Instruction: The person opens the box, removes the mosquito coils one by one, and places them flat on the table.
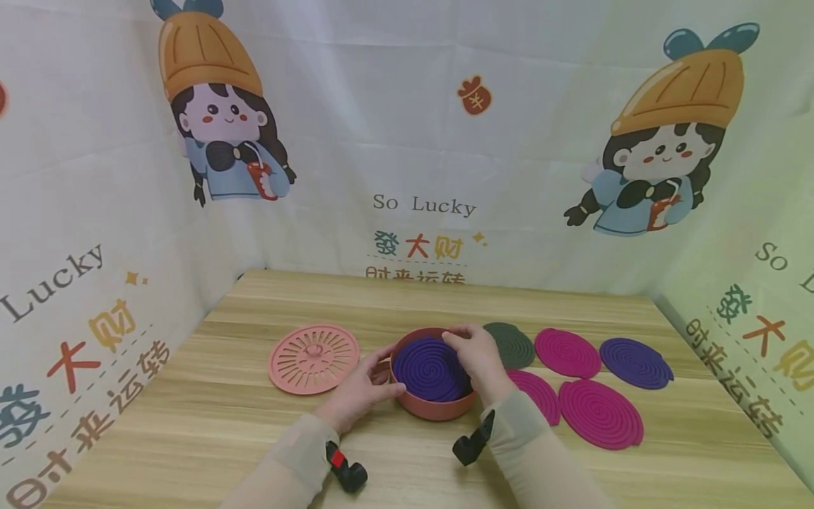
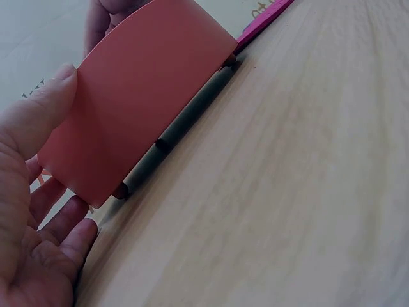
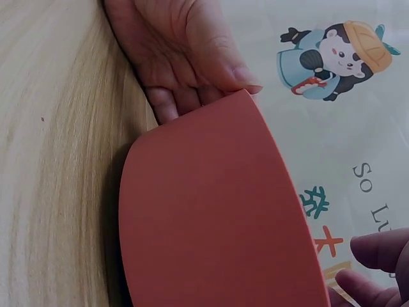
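Note:
A round red-pink mosquito coil holder stands on the table, a purple mosquito coil lying inside it. My left hand grips the holder's left side, and in the left wrist view the thumb lies against its wall with the other fingers around the lower edge. Over the far right rim reaches my right hand, its fingertips at the edge of the purple coil. In the right wrist view the right hand's fingers stand apart above the rim, where their exact contact is hidden.
Left of the holder lies its slotted pink lid, knob up. To the right lie a dark green coil, a magenta coil, another purple coil, a larger magenta one and one partly covered magenta coil.

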The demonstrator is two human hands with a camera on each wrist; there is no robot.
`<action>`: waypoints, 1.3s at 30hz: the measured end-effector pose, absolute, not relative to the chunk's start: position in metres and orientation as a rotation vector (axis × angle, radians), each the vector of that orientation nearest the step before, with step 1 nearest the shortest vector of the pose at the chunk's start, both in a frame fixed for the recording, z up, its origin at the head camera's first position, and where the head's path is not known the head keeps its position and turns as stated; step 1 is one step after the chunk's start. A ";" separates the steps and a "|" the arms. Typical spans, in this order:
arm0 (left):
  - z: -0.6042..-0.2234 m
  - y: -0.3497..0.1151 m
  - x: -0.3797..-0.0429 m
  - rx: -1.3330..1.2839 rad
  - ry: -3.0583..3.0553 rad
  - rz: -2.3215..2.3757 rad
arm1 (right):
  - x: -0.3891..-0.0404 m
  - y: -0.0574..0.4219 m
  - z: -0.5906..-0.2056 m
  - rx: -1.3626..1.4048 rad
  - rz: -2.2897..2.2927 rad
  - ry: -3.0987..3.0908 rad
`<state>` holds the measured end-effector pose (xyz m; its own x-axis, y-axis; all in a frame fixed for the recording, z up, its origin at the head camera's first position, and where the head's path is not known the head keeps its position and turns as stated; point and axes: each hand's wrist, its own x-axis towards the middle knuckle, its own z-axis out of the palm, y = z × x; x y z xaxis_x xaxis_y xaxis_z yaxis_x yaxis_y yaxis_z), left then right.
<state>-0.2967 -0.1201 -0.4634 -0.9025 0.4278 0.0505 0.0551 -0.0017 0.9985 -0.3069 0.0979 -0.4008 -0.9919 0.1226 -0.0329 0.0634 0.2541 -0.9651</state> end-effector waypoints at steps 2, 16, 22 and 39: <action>-0.463 -0.120 -0.297 0.509 2.006 1.987 | -0.306 0.098 -0.401 -0.180 1.890 -2.442; -0.464 -0.120 -0.296 0.516 2.015 1.982 | -0.306 0.098 -0.399 -0.196 1.918 -2.439; -0.465 -0.120 -0.297 0.503 2.025 1.978 | -0.305 0.099 -0.400 -0.221 1.995 -2.393; -0.461 -0.121 -0.295 0.492 2.024 1.972 | -0.307 0.100 -0.400 -0.286 2.225 -2.183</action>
<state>-0.2946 -0.1206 -0.4609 -0.9051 0.4232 0.0410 0.0519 0.0142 0.9986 -0.3071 0.0996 -0.4002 -0.9832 0.1357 -0.1221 0.1195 -0.0273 -0.9925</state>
